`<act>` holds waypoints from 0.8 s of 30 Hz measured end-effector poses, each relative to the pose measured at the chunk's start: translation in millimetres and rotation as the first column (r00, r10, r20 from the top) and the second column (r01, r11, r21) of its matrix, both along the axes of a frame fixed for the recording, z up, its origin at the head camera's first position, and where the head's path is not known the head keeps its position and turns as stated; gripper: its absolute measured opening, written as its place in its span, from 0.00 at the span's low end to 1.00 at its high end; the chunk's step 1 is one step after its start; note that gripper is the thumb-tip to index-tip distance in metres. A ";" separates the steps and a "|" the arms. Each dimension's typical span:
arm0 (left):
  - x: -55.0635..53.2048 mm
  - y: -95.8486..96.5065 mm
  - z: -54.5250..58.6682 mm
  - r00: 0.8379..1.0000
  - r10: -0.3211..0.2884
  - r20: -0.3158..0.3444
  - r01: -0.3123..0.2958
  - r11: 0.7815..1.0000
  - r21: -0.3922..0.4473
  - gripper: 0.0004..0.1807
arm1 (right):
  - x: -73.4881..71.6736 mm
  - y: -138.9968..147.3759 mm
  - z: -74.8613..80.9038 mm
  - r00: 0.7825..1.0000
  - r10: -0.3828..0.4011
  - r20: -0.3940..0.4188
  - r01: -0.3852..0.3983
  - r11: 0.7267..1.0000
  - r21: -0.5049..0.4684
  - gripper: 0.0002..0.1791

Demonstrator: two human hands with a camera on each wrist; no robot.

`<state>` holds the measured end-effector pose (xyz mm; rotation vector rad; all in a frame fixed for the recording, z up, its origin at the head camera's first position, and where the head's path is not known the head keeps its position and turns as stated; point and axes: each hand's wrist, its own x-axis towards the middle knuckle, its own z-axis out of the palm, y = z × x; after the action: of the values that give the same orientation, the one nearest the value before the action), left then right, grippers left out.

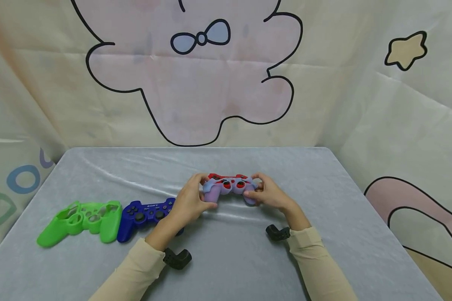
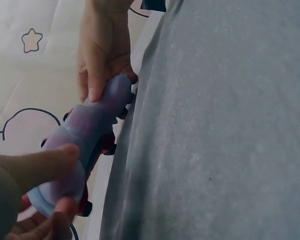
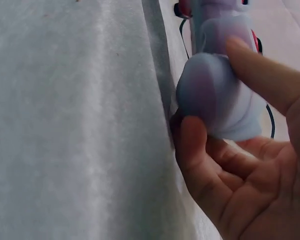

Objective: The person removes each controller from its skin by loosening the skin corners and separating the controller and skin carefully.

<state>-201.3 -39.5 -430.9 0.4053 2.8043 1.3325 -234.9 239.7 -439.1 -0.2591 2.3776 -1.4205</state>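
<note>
Between the two hands, above the table, is a red game controller [image 1: 242, 176] in a purple and pale-blue soft cover [image 1: 212, 194]. The left hand [image 1: 190, 200] grips one handle end of it, thumb on the near side. At the other handle, the right hand [image 1: 270, 193] pinches the cover with thumb and fingers. In the left wrist view, the cover [image 2: 90, 120] wraps the back of the controller while red parts show along the edges. The right wrist view has the right hand's fingers [image 3: 192, 142] curled round the covered handle [image 3: 205, 95].
Left of the hands lies a blue controller [image 1: 128, 221], partly hidden behind the left forearm. A green controller cover [image 1: 109, 228] lies beside it. Both rest on a grey cloth-covered table [image 1: 241, 263]. Behind hangs a printed curtain [image 1: 335, 62]. Black wrist devices [image 1: 178, 259] are on both wrists.
</note>
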 end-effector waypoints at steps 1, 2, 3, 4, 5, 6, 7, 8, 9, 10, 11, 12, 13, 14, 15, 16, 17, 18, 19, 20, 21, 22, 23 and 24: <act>-0.6 -0.4 0.0 1.000 0.006 0.019 -0.006 1.000 0.004 0.38 | 0.2 0.4 0.4 1.000 0.001 0.004 -0.001 1.000 -0.007 0.34; -1.0 -0.8 -0.4 0.999 0.013 0.035 -0.013 1.000 0.001 0.38 | 0.6 1.0 1.0 1.000 0.008 0.008 -0.008 1.000 -0.014 0.37; -1.4 -1.3 -0.8 0.999 0.017 0.048 -0.017 1.000 -0.006 0.38 | 1.0 1.8 1.6 1.000 0.018 0.013 -0.018 1.000 -0.024 0.39; -1.8 -1.6 -1.2 0.998 0.020 0.056 -0.020 1.000 -0.015 0.38 | 1.5 2.4 2.2 0.999 0.023 0.026 -0.022 0.999 -0.037 0.42; -2.2 -2.1 -1.6 0.998 0.023 0.064 -0.021 0.999 -0.024 0.38 | 1.9 3.1 2.5 0.999 0.034 0.037 -0.032 0.998 -0.053 0.44; -2.2 -2.6 -1.9 0.997 0.023 0.068 -0.020 0.999 -0.032 0.39 | 2.1 3.7 2.8 0.998 0.044 0.050 -0.040 0.997 -0.068 0.46; -2.1 -2.9 -2.0 0.997 0.021 0.071 -0.018 0.999 -0.040 0.40 | 2.3 4.2 2.8 0.997 0.059 0.058 -0.055 0.995 -0.081 0.47; -1.7 -3.3 -2.0 0.997 0.019 0.074 -0.015 0.999 -0.049 0.40 | 2.5 4.7 2.9 0.995 0.071 0.068 -0.065 0.994 -0.092 0.48; -1.4 -3.7 -1.7 0.997 0.015 0.074 -0.011 0.999 -0.053 0.41 | 2.5 4.9 3.0 0.994 0.080 0.077 -0.072 0.992 -0.100 0.48; -0.9 -4.0 -1.9 0.997 0.011 0.070 -0.007 0.998 -0.058 0.42 | 2.6 5.1 2.5 0.993 0.085 0.085 -0.076 0.991 -0.106 0.48; -0.2 -4.0 -1.5 0.997 0.008 0.072 -0.004 0.998 -0.060 0.42 | 2.6 5.3 2.4 0.992 0.091 0.087 -0.081 0.991 -0.107 0.48; 0.6 -4.0 -1.2 0.998 0.004 0.068 0.000 0.998 -0.064 0.42 | 2.7 5.5 2.4 0.992 0.092 0.088 -0.083 0.991 -0.103 0.48; 1.2 -3.9 -0.8 0.998 0.003 0.069 0.002 0.998 -0.069 0.43 | 2.8 5.4 2.7 0.992 0.093 0.088 -0.084 0.991 -0.100 0.48; 1.5 -3.7 -0.7 0.998 0.003 0.066 0.002 0.997 -0.073 0.43 | 2.8 5.3 3.2 0.992 0.091 0.088 -0.083 0.992 -0.095 0.47; 1.8 -3.5 -0.3 0.998 0.003 0.061 0.002 0.997 -0.077 0.43 | 2.6 5.4 3.4 0.992 0.095 0.086 -0.087 0.992 -0.093 0.47; 2.1 -3.4 -0.1 0.998 0.004 0.058 0.001 0.997 -0.081 0.43 | 2.4 5.9 3.7 0.991 0.101 0.084 -0.093 0.991 -0.091 0.47; 2.2 -3.0 0.5 0.998 0.007 0.056 -0.002 0.996 -0.085 0.43 | 2.3 6.7 4.0 0.990 0.111 0.081 -0.104 0.990 -0.091 0.47; 2.0 -2.9 0.1 0.999 0.008 0.046 -0.003 0.996 -0.093 0.42 | 2.1 7.8 3.9 0.989 0.123 0.084 -0.115 0.989 -0.091 0.48; 1.8 -3.0 0.0 0.999 0.007 0.038 -0.004 0.995 -0.099 0.42 | 1.8 9.1 3.6 0.986 0.136 0.091 -0.127 0.987 -0.097 0.48; 1.4 -3.2 -0.4 1.000 0.003 0.024 0.000 0.994 -0.106 0.41 | 1.3 11.1 2.6 0.984 0.153 0.096 -0.143 0.984 -0.104 0.48; 1.0 -3.4 -1.1 1.000 -0.004 0.011 0.006 0.993 -0.115 0.41 | 0.7 13.1 1.1 0.980 0.170 0.102 -0.159 0.981 -0.115 0.47; 0.6 -3.7 -1.8 1.000 -0.013 0.000 0.013 0.992 -0.125 0.40 | 0.1 14.9 -0.4 0.977 0.186 0.108 -0.172 0.977 -0.125 0.47; 0.3 -4.1 -2.4 1.000 -0.021 -0.007 0.020 0.990 -0.137 0.40 | -0.7 16.4 -2.2 0.973 0.199 0.114 -0.183 0.974 -0.136 0.46; 0.0 -4.6 -3.3 0.999 -0.029 -0.014 0.027 0.988 -0.150 0.40 | -1.5 17.5 -3.6 0.971 0.207 0.122 -0.189 0.971 -0.144 0.46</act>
<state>-201.3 -44.0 -434.1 0.4501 2.8752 1.1079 -236.3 257.1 -442.6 -0.4079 2.0886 -1.4521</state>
